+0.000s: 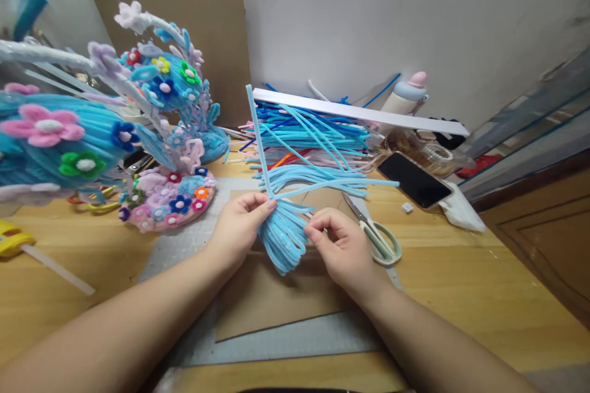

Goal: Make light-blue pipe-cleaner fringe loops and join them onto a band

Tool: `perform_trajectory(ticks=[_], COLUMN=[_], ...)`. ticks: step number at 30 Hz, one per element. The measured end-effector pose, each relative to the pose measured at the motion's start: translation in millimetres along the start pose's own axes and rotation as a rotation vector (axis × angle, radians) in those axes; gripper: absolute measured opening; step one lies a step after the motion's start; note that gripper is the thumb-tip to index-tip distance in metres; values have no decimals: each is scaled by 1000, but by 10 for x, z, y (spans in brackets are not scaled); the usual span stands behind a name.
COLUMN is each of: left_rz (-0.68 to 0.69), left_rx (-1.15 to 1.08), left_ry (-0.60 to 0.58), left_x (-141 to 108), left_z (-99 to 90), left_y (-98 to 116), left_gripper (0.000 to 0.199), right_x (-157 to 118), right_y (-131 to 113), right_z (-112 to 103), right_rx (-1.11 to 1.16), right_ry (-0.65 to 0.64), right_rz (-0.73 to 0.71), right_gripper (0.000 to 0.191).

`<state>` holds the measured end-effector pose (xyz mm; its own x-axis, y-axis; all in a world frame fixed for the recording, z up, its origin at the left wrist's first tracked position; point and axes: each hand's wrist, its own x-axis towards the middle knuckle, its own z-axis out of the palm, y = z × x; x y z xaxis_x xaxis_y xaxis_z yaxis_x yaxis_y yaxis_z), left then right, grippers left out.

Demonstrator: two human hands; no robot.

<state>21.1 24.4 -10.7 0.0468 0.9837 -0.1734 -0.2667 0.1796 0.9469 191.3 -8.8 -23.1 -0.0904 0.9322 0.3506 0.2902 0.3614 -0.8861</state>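
Note:
A bundle of light blue pipe cleaners, bent into loops at its lower end, hangs over the cardboard. My left hand pinches it at the gathered top, thumb and forefinger closed. From that point one stem sticks up and another stretches out to the right. My right hand is closed in a pinch at the bundle's right side, on the outer loops, with the other fingers curled. Below lies a flat piece of brown cardboard on a grey cutting mat. Green-handled scissors rest just beyond my right hand.
Piled pipe cleaners lie at the back behind a white strip. Blue flower-covered pipe-cleaner pieces stand at left, near a yellow glue gun. A phone, a bottle and white tissue are at right.

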Motion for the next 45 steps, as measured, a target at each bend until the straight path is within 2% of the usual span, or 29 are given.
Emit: perform_trajectory(ticks=[9, 12, 15, 17, 19, 22, 26, 34, 41, 45], left_rz=[34, 52, 49, 36, 26, 24, 48, 16, 32, 52], left_rx=[6, 61, 97, 90, 79, 65, 67, 84, 111, 126], left_ry=[18, -10, -102, -149, -168, -193, -203, -260, -205, -164], left_x=[5, 28, 62, 80, 88, 84, 76, 68, 48, 40], left_z=[-3, -41, -88, -110, -117, -108, -90, -83, -66, -60], left_y=[-13, -1, 13, 13, 8, 1, 4, 19, 15, -3], left_gripper=[24, 23, 23, 23, 23, 24, 22, 23, 22, 22], right_x=[-14, -5, -1, 2, 7, 16, 25, 48, 27, 28], right_y=[37, 48, 64, 74, 80, 93, 111, 61, -47, -65], right_z=[74, 87, 57, 21, -9, -21, -7, -45, -18, -37], right_rx=[79, 96, 101, 107, 114, 94, 62, -12, 24, 6], right_ry=[51, 32, 25, 77, 112, 49, -8, -84, -239, -285], right_rz=[159, 211, 141, 50, -17, -48, -11, -9, 177, 172], right_gripper=[13, 15, 13, 7, 11, 17, 7, 4, 13, 14])
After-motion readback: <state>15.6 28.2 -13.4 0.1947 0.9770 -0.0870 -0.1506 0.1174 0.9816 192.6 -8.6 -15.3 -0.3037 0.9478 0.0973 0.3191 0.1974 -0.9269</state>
